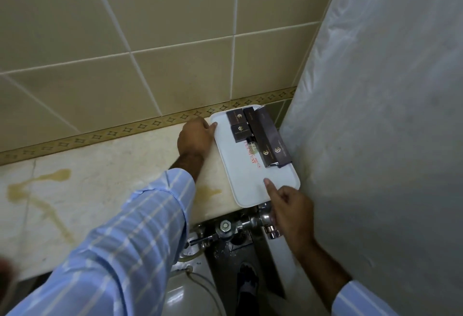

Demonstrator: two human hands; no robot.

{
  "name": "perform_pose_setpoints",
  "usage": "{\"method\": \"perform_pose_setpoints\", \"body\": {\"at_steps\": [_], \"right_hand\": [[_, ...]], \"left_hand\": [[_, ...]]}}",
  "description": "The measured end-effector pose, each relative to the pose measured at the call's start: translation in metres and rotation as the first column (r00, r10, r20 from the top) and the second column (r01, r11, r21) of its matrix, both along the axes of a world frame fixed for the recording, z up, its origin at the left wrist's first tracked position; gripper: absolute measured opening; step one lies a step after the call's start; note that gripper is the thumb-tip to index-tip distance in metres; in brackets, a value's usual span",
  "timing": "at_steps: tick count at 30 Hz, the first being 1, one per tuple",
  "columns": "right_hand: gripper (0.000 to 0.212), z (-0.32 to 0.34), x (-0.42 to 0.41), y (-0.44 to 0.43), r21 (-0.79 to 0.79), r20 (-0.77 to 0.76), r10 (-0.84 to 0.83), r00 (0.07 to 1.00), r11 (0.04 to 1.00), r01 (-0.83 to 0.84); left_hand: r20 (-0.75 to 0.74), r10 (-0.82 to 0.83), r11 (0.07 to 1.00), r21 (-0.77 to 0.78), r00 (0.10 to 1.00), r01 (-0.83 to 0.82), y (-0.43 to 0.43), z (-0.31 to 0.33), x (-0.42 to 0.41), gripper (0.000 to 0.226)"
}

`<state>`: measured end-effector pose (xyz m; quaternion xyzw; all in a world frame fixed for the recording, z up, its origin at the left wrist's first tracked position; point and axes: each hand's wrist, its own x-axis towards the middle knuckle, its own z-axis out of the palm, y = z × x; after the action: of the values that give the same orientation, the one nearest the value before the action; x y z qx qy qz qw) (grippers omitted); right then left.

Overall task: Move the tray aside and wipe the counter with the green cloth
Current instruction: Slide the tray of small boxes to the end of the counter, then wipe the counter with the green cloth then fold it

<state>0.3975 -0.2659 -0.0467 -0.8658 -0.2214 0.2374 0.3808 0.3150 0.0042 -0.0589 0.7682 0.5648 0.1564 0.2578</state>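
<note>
From the head camera, a white tray (248,177) lies at the right end of the pale stone bench (105,190), near the tiled wall and beside the shower curtain (375,115). Dark boxes (263,132) sit on its far half. The left hand (196,137) rests at the tray's left rim, its grip curled against the edge. The right hand (290,209) holds the near corner, thumb on top, fingers underneath. Yellowish stains (37,185) mark the bench's left part.
</note>
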Motion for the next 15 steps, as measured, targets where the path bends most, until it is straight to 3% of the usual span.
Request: {"method": "perform_pose_setpoints", "body": {"at_steps": [2, 3, 4, 6, 8, 11, 15], "right_hand": [[0.048, 0.021, 0.014, 0.02, -0.037, 0.317, 0.154, 0.936, 0.988, -0.15], [0.036, 0.032, 0.02, 0.037, -0.069, 0.411, 0.26, 0.874, 0.965, -0.255], [0.039, 0.044, 0.025, 0.057, -0.124, 0.469, 0.374, 0.8, 0.925, -0.36], [0.066, 0.063, 0.027, 0.099, -0.296, 0.513, 0.568, 0.644, 0.821, -0.489], [0.08, 0.077, 0.02, 0.134, -0.4, 0.544, 0.649, 0.532, 0.758, -0.515], [0.086, 0.089, -0.025, 0.172, -0.45, 0.604, 0.695, 0.389, 0.701, -0.553], [0.091, 0.101, -0.111, 0.21, -0.446, 0.63, 0.727, 0.274, 0.628, -0.638]], "left_hand": [[-0.096, -0.178, 0.975, 0.117, 0.979, 0.189, -0.01, 0.01, -0.012, 0.046], [-0.152, -0.245, 0.949, 0.165, 0.958, 0.269, -0.013, 0.017, -0.019, 0.053], [-0.198, -0.282, 0.924, 0.206, 0.939, 0.321, -0.017, 0.026, -0.028, 0.06], [-0.264, -0.28, 0.901, 0.259, 0.923, 0.347, -0.018, 0.044, -0.053, 0.073], [-0.308, -0.242, 0.902, 0.278, 0.92, 0.33, -0.016, 0.061, -0.084, 0.082], [-0.336, -0.14, 0.918, 0.308, 0.931, 0.249, -0.009, 0.082, -0.15, 0.088], [-0.377, 0.026, 0.935, 0.337, 0.926, 0.111, 0.002, 0.099, -0.247, 0.092]]}}
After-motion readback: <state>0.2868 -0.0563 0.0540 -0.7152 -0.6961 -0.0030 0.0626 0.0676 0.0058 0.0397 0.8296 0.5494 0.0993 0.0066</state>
